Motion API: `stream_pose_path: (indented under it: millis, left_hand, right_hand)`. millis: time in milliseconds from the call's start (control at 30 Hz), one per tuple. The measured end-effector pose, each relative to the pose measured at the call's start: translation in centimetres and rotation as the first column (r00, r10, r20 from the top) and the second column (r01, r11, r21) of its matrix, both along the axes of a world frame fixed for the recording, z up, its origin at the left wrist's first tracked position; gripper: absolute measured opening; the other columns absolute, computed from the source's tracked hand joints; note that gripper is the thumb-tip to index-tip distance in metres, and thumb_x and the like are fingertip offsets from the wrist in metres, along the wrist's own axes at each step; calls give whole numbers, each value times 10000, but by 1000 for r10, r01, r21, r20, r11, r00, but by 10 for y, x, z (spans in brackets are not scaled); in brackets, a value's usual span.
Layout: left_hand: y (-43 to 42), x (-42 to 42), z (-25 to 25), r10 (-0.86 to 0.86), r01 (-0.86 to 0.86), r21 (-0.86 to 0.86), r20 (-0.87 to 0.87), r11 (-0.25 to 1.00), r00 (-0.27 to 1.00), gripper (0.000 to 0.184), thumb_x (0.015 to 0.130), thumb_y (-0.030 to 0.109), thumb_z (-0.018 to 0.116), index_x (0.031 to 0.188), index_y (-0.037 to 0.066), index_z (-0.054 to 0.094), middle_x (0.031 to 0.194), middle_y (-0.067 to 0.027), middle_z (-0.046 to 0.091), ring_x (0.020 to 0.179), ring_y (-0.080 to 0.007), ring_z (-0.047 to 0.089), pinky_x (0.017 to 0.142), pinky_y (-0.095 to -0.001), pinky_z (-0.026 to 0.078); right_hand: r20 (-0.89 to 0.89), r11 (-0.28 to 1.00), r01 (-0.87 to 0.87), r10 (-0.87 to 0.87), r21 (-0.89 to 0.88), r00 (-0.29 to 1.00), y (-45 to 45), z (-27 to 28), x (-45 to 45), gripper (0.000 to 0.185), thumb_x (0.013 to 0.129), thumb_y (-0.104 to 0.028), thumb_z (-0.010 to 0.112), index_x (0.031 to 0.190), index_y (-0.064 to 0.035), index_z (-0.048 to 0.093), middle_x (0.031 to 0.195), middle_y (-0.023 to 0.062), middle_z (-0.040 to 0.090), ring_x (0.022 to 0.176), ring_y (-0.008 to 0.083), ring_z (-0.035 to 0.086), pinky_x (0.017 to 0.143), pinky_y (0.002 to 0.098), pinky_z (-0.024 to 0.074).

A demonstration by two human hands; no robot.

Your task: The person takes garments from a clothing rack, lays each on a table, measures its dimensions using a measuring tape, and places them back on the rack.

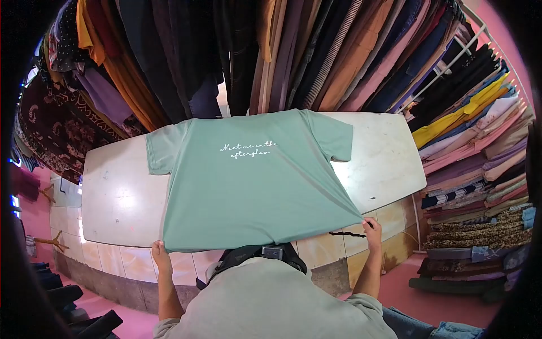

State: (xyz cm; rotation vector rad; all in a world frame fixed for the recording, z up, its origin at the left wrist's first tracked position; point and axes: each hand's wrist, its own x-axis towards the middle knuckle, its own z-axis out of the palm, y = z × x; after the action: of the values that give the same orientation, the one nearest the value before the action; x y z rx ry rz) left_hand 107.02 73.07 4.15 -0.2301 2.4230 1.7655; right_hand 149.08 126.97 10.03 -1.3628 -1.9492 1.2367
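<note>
A green T-shirt [248,186] lies spread on a white table [118,198], its neck toward the far edge and both short sleeves out to the sides. White script on its chest reads "Meet me in the afterglow". My left hand [162,255] pinches the hem's left corner, just past the near table edge. At the opposite corner, my right hand [371,231] grips the hem, which stretches taut between the two hands. Some creases run down the shirt's right side.
Hanging trousers and other garments [339,56] line the far side of the table. More clothes [480,147] hang on a rack at right, with folded stacks below. Patterned garments [62,118] hang at left. A dark cord [347,234] shows near my right hand.
</note>
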Motion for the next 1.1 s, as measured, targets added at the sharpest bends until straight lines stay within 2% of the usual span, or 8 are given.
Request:
stream_pose_path:
  millis: [167,400,467,567,700,767,1000,1100]
  left_hand:
    - [12,9,38,-437,362,-447,-72,818,897,185,799,-31,505,956,22,423,644,-17,480,603,-86,431,571,-237,365]
    - [-21,11,27,-286,296,-142,87,945,954,279,748,-59,541,987,29,428,615,-60,545,570,-151,488,544,-264,384]
    - [-8,10,32,-562,431,-502,-140,750,815,233,748,28,586,957,26,481,646,-98,571,641,-239,547,577,-323,421]
    - [37,-13,71,-515,381,-729,46,569,856,193,759,148,607,889,16,549,734,-130,597,721,-295,566,638,-373,440]
    - [87,-77,26,-356,133,-549,-323,825,877,282,828,255,531,775,-15,591,703,-173,586,698,-317,556,639,-394,425]
    - [125,-104,24,-292,196,-431,-168,881,942,391,863,316,478,746,-45,572,672,-202,568,671,-327,546,635,-399,412]
    - [187,-146,-4,-168,19,-598,-194,801,967,406,870,351,469,784,-42,525,719,-207,564,693,-372,528,633,-418,399]
    - [187,-138,23,-69,-96,-544,-275,834,959,336,872,322,477,868,-14,487,772,-197,573,744,-378,536,636,-424,404]
  right_hand:
    - [465,926,-214,49,310,884,0,-16,2,65,716,-34,601,771,0,610,736,102,546,673,219,541,635,293,430]
    - [298,948,-73,-24,310,954,2,-16,20,86,706,-81,625,787,-53,631,751,120,559,663,282,545,606,357,438]
    - [406,955,-111,-11,275,914,9,-18,11,98,712,-92,627,795,-42,630,740,124,557,663,273,545,607,355,438]
    - [430,933,-108,-55,344,901,31,-13,-18,126,724,-124,631,809,-31,633,726,130,560,672,266,550,617,349,441]
    - [222,907,-37,-63,420,973,76,-5,-86,185,738,-202,643,829,-41,644,736,140,574,680,272,556,634,336,442]
    - [257,937,-67,-25,342,966,90,-9,-128,225,750,-239,619,877,-57,654,767,151,596,682,266,563,651,342,451]
    - [269,990,-82,48,118,962,116,-32,-213,280,734,-293,644,856,-41,652,765,112,627,719,267,592,693,335,462]
    - [303,917,105,-233,385,924,125,-16,-213,155,739,-237,628,791,-93,646,837,93,597,750,283,560,668,378,463]
